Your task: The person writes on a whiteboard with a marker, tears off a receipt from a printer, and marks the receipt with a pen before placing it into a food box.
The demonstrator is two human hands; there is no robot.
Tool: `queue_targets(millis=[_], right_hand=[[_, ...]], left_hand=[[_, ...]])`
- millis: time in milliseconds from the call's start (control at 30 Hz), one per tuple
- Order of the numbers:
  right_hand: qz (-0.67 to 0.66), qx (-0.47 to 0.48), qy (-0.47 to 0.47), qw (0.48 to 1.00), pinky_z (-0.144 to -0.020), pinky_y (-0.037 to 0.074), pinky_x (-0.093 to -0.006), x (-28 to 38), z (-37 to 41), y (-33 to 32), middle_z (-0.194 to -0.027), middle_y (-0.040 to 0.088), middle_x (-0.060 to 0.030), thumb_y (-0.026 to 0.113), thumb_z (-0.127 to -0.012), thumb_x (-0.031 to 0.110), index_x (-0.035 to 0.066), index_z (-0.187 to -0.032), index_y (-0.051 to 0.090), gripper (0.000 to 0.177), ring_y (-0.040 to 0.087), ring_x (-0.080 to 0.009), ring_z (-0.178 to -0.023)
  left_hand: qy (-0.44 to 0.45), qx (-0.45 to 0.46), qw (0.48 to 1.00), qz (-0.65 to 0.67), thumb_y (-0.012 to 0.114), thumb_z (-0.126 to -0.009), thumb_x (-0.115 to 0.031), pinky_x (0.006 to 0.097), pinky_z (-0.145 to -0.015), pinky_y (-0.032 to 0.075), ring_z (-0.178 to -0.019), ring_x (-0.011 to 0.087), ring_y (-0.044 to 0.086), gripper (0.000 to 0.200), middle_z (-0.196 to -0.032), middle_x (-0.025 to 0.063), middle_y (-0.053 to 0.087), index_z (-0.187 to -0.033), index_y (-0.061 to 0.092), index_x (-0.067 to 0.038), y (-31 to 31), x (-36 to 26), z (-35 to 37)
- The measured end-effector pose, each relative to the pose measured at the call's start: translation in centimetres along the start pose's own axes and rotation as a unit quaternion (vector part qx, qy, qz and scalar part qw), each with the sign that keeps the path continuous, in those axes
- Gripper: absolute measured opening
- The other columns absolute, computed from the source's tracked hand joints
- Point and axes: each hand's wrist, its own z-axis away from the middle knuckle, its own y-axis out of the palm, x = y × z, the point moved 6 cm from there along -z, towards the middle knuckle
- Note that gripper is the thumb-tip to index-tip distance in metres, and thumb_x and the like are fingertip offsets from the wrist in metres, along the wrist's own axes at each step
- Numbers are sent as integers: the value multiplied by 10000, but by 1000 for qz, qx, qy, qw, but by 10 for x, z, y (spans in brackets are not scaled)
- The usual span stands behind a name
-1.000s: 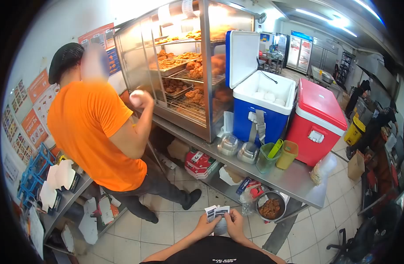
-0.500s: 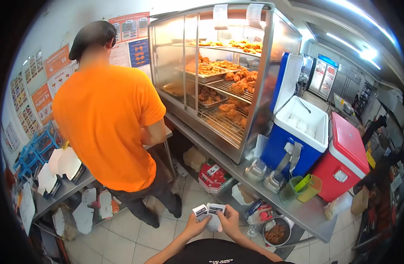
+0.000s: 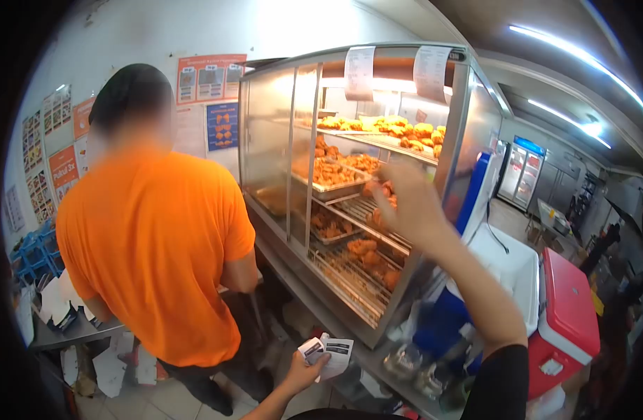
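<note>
My left hand (image 3: 304, 371) is low in the view and grips a few white paper slips (image 3: 328, 348). My right hand (image 3: 409, 203) is raised, blurred with motion, in front of the glass warming cabinet (image 3: 279, 161); its fingers are spread and nothing shows in it. Behind the glass, trays and wire racks hold fried chicken pieces (image 3: 335, 170). Two paper tickets (image 3: 358, 72) hang at the cabinet's top edge.
A person in an orange shirt (image 3: 150, 245) and dark cap stands at the left, back to me, close to the cabinet. An open blue cooler (image 3: 507, 269) and a red cooler (image 3: 570, 318) sit on the steel counter at the right. Posters cover the left wall.
My right hand has let go of the slips and risen toward the cabinet. My left hand alone holds the slips now. The view has tilted up and moved closer to the cabinet.
</note>
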Motion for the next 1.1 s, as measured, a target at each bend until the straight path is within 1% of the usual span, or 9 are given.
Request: queue_targets(millis=[100, 300, 500, 567, 667, 800, 833, 933, 1100], right_hand=[[137, -127, -94, 978, -780, 462, -388, -33, -112, 2, -951, 556, -145, 569, -799, 179, 15, -927, 571, 208, 532, -297, -920], [352, -63, -24, 933, -835, 421, -406, -99, -224, 52, -971, 591, -101, 523, -858, 280, 29, -982, 612, 294, 546, -256, -963], [486, 26, 43, 873, -815, 415, -400, -93, -248, 39, -973, 647, -81, 505, -864, 323, 79, -960, 672, 310, 577, -232, -982], [561, 202, -1, 803, -829, 421, -422, -88, -243, 33, -1005, 661, -79, 475, -875, 330, 122, -975, 685, 313, 599, -255, -996], [556, 130, 85, 817, -963, 288, -417, -108, -250, 10, -1138, 638, -62, 560, -800, 300, 240, -1074, 675, 303, 430, -215, -1249], [554, 248, 95, 789, -893, 355, -441, -77, -226, -24, -1165, 615, -101, 520, -832, 285, 176, -1107, 659, 327, 538, -204, -1121], [558, 204, 100, 798, -895, 355, -443, -77, -225, -32, -1152, 620, -103, 509, -840, 285, 149, -1095, 659, 326, 558, -208, -1085], [502, 130, 94, 850, -926, 332, -455, -81, -237, -32, -1123, 633, -102, 487, -856, 298, 107, -1072, 660, 336, 569, -222, -1059], [423, 140, 16, 895, -853, 420, -441, -109, -250, 2, -1031, 661, -90, 453, -889, 327, 151, -988, 693, 313, 602, -283, -1008]], left_hand=[[20, -8, 1000, 3, 645, -823, -81, 267, -727, 482, -819, 95, 592, 187, -870, 46, 648, -978, 580, 1, 10, -4, -36], [40, 32, 999, 10, 616, -861, -76, 257, -722, 475, -827, 85, 580, 153, -855, 22, 614, -987, 546, -25, 27, -35, -88], [94, -9, 993, 72, 631, -843, -43, 234, -660, 458, -788, 62, 550, 162, -864, -1, 581, -980, 544, -32, 36, -78, -156], [80, -53, 983, 155, 627, -846, -48, 234, -658, 461, -781, 65, 551, 169, -878, -12, 576, -993, 546, -31, 35, -113, -182], [272, -122, 940, 167, 637, -846, -98, 226, -623, 448, -734, 70, 547, 190, -852, -2, 575, -993, 550, -14, 26, -193, -230], [462, -246, 851, 41, 687, -812, -168, 232, -609, 447, -730, 87, 515, 306, -871, 29, 556, -1029, 532, -18, -4, -300, -336], [382, -174, 879, 225, 687, -808, -180, 262, -658, 472, -760, 111, 543, 326, -892, 57, 592, -1047, 552, -4, 8, -332, -336], [327, 2, 935, 141, 652, -824, -226, 307, -711, 486, -836, 148, 599, 357, -946, 104, 646, -1077, 589, 18, 22, -376, -406], [301, 21, 953, 40, 621, -840, -260, 294, -689, 489, -767, 148, 604, 382, -902, 112, 646, -1027, 588, 72, 47, -396, -410]])
